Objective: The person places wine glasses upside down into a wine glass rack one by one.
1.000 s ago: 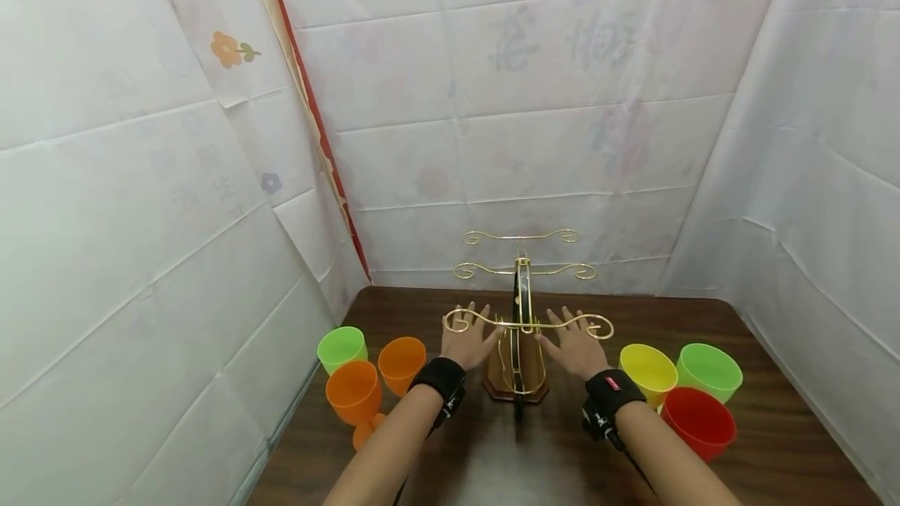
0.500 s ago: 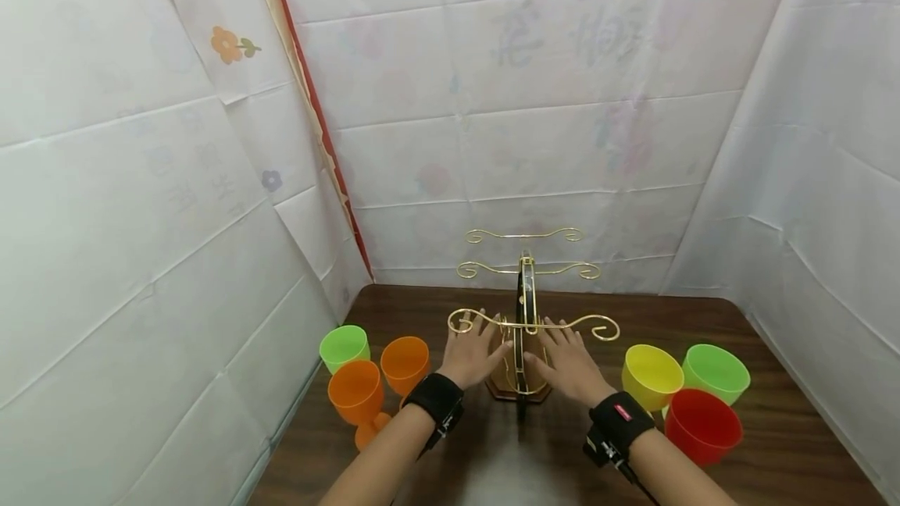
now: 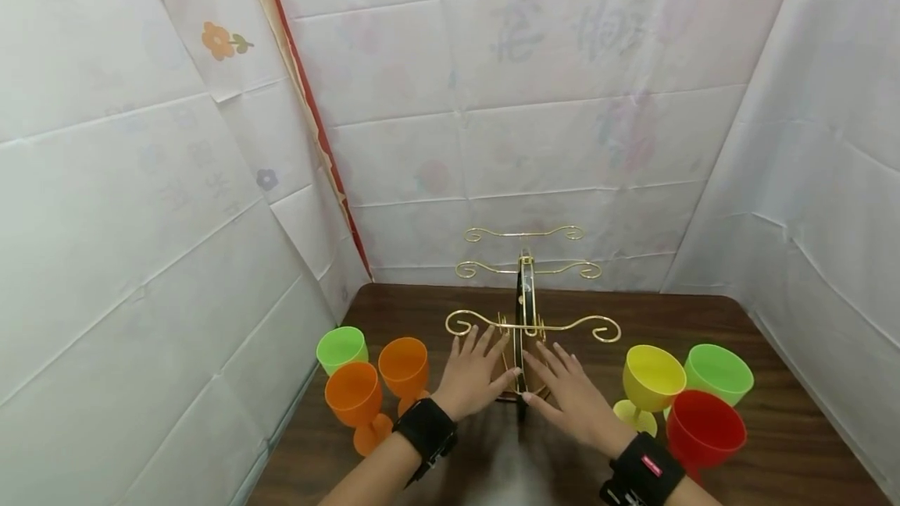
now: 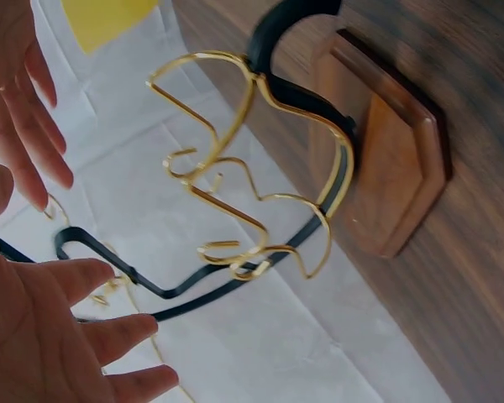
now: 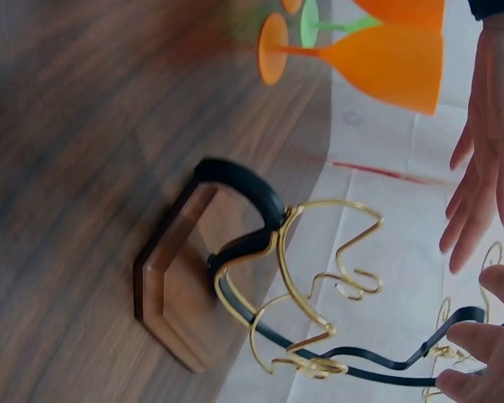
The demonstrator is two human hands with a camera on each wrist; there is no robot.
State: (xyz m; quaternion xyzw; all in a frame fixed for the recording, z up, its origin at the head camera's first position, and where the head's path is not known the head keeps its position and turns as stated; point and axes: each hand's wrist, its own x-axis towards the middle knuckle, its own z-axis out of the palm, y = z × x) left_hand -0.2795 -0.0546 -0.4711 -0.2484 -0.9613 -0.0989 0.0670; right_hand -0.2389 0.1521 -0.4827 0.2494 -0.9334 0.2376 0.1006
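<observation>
A drinking-glass rack (image 3: 527,287) stands upright on the table, with a black curved post and gold wire arms ending in scrolls. Its wooden base (image 4: 403,168) shows clearly in both wrist views; in the head view the hands mostly hide it. My left hand (image 3: 469,381) is to the left of the post and my right hand (image 3: 582,404) to the right. Both have straight, spread fingers and hold nothing. The thumbs point inward close to the post; whether they touch it I cannot tell. In the wrist views the fingers appear apart from the wire.
Left on the brown table (image 3: 598,307) stand two orange goblets (image 3: 404,365) and a green goblet (image 3: 341,346). On the right are a yellow goblet (image 3: 654,377), a green goblet (image 3: 717,369) and a red goblet (image 3: 703,428). White sheets (image 3: 534,155) enclose the table.
Both hands have drawn back toward the person and closer together, with fingers still spread. The yellow goblet's foot has come into view beside the right hand. The rack and goblets stay in place.
</observation>
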